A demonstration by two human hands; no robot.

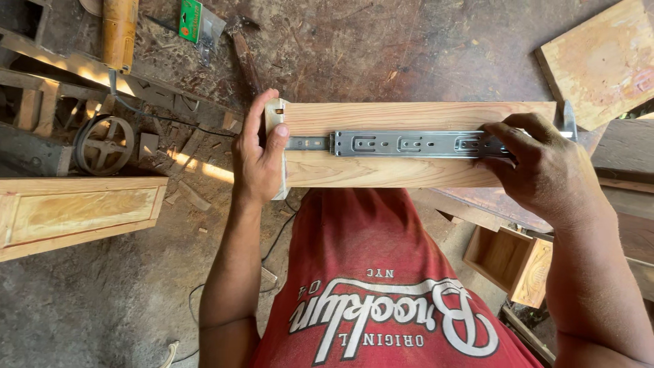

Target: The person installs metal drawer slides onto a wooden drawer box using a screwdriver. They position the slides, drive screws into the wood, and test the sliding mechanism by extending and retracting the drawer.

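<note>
A: Nearest first?
B: Red shirt at 6 o'clock. Left hand at 9, fingers wrapped shut around the end of the wooden drawer side.
A: Right?
B: Right hand at 3, fingers bent, pressing flat on the metal drawer slide, not closed around it. Slide lies lengthwise along the board's middle.
A: Beyond?
B: Panelled door at 8, pulley wheel at 10, plywood square at 2.
</note>
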